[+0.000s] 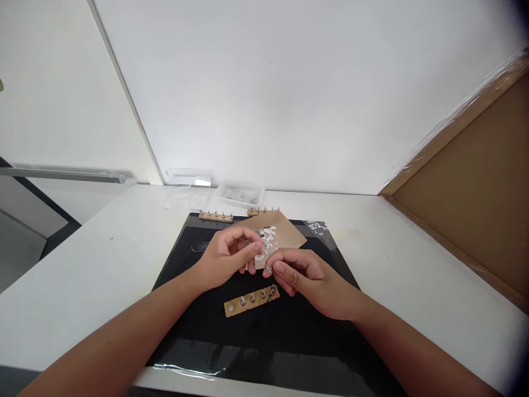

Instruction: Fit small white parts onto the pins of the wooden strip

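Note:
My right hand [303,278] pinches a small silvery piece [269,269] between thumb and fingertips; its exact kind is too small to make out. Close beside it, my left hand [231,251] is closed in a pinch, thumb against forefinger, and whatever lies between them is hidden. Below both hands, a tan strip [236,312] rests at a slant on the black mat [206,325]. Several short metal posts stand along this strip, with a round whitish spot at its left end. Behind my fingers, a brown paper sheet [289,234] bears many small white pieces [269,234].
Two similar strips with upright posts, a left one [215,217] and a partly covered one [253,212], lie at the mat's far edge. Farther back are a clear plastic box [242,194] and clear packaging [184,197]. White bits [314,226] lie at the mat's far right corner.

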The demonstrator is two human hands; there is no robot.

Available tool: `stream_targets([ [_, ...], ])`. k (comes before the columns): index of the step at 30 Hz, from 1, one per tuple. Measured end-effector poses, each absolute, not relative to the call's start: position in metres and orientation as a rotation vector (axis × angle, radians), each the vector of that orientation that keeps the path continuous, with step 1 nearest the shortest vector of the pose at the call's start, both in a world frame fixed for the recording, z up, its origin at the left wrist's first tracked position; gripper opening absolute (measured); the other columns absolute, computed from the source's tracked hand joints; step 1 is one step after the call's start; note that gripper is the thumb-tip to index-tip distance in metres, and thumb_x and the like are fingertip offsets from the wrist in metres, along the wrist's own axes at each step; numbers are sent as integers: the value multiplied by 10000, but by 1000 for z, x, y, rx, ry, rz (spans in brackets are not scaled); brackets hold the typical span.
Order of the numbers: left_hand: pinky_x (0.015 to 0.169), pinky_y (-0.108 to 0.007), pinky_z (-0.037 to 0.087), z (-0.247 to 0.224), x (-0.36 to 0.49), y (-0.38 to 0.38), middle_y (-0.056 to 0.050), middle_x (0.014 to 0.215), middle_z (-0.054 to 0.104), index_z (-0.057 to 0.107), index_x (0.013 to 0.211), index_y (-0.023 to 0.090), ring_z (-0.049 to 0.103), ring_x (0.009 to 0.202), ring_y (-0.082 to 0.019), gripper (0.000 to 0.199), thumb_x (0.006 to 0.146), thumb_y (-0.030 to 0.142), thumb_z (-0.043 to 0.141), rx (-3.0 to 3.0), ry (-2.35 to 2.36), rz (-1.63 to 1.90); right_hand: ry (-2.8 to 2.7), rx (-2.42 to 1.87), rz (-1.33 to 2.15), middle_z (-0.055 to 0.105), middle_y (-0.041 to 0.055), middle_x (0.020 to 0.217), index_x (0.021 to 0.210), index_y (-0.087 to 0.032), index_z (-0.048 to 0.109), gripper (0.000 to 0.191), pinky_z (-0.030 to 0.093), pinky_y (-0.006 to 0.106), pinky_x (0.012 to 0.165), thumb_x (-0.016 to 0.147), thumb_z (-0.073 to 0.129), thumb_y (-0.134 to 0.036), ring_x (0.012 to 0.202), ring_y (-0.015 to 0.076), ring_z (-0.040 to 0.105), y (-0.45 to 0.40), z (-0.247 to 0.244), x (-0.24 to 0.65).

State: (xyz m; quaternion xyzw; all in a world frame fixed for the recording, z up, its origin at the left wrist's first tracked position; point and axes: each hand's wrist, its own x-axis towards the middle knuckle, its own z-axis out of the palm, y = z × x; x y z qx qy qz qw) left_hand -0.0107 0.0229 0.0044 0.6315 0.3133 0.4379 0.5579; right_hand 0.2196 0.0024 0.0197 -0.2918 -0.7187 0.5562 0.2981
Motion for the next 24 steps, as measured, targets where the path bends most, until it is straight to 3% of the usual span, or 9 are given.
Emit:
stream_targets([
  [4,507,-180,482,-1,-12,28,4,739,680,680,1009,177,672,551,-105,257,967,427,721,1607,1015,1281,-1826,-859,1413,605,-12,760,997,-208,735,304,476,231,658,1036,625,-488,690,111,547,5,15,220],
  [10,475,-201,462,-1,-18,35,20,703,688,692,989,198,653,480,-108,130,962,325,688,1868,1221,1352,-1754,-864,1376,748,51,961,1031,-234,801,232,580,312,787,943,758,-445,835,177,689,6,16,220],
  [17,592,-249,501,-2,-23,45,-5,826,761,754,901,201,600,527,-96,54,890,190,703,2234,1317,1412,-1736,-926,1356,799,54,909,1120,-251,808,263,589,314,763,933,775,-433,838,192,724,7,12,220],
  [24,685,-280,512,-5,-26,46,-17,921,784,779,1009,218,646,649,-129,126,957,197,666,2381,1322,1325,-1746,-931,1317,804,43,898,1101,-249,791,255,582,307,749,945,760,-449,798,175,725,8,13,219],
])
